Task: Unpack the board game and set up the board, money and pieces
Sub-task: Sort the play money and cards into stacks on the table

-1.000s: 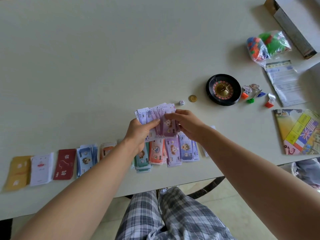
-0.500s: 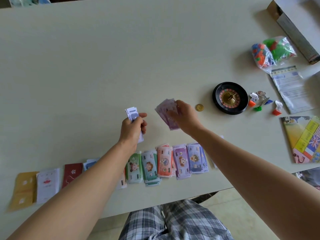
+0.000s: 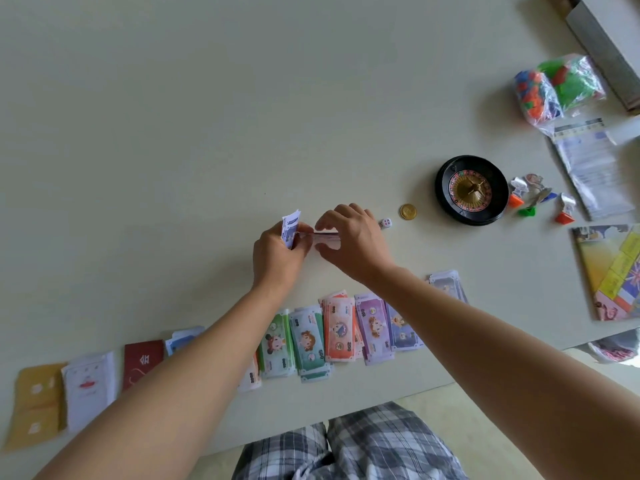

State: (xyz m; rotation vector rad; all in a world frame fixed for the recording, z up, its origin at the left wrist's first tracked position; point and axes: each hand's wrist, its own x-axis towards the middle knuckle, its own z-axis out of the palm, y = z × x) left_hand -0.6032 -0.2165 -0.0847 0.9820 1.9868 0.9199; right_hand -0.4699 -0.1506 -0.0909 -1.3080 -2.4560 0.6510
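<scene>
Head view: the left hand (image 3: 277, 252) pinches a small upright wad of blue-white notes (image 3: 290, 229), while the right hand (image 3: 349, 237) grips a flat sheaf of purple notes (image 3: 323, 237) edge-on, just beside it, above the middle of the table (image 3: 173, 133). Sorted money piles (image 3: 341, 329) line the near edge under both forearms. The folded board (image 3: 613, 271) lies at the right edge. A loose pinch could spill notes; a dropped forearm might scatter the overlapping piles or push them off that edge.
</scene>
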